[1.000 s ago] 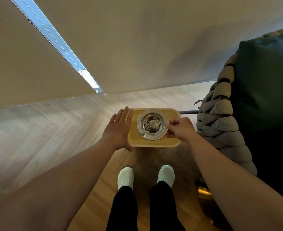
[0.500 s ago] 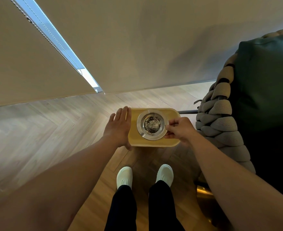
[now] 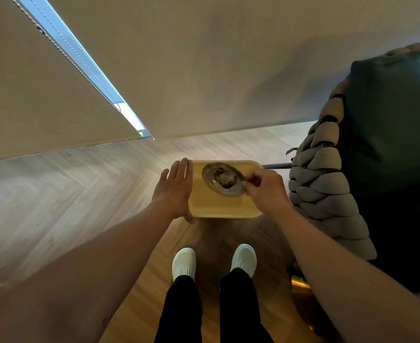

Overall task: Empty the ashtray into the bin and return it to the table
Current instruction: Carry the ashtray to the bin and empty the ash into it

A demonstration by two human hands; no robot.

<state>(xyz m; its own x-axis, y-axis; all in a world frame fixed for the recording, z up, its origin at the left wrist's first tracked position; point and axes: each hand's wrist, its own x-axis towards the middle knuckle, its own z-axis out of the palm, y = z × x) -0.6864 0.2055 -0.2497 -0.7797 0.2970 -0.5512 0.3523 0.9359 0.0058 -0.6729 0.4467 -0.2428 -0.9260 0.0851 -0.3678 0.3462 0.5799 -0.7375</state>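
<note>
A round metal ashtray with dark ash in its bowl is over the small yellow table. It is tilted and blurred. My right hand pinches its right rim between thumb and fingers. My left hand lies flat against the table's left edge, fingers apart, thumb under the front corner. No bin is in view.
A chair with a thick woven rope back and a dark green cushion stands close on the right. A brass-coloured base sits on the floor by my right foot. Wooden herringbone floor spreads to the left; a wall lies ahead.
The ashtray has come up tilted off the table's middle, toward the far right, with my right hand on its rim. My left hand stays at the table's left edge.
</note>
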